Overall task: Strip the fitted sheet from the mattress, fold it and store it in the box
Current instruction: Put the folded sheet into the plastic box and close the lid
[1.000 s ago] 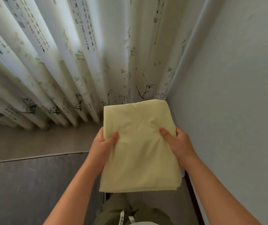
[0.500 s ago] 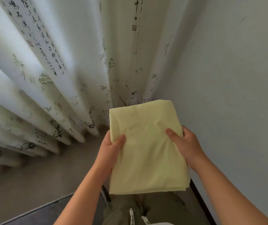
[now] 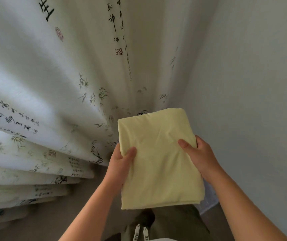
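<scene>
While a printed curtain (image 3: 52,84) hangs beyond and left of the hands and a plain wall (image 3: 252,84) rises just right of them, the folded yellow sheet (image 3: 158,164) sits between both hands, above olive trousers (image 3: 175,221). The left hand (image 3: 120,164) grips its left edge, thumb on top; the right hand (image 3: 200,157) grips the right edge likewise.

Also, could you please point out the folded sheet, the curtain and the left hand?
folded sheet (image 3: 158,164): head view, centre of its top face.
curtain (image 3: 52,80): head view, a pale fold.
left hand (image 3: 116,164): head view, its back.
</scene>
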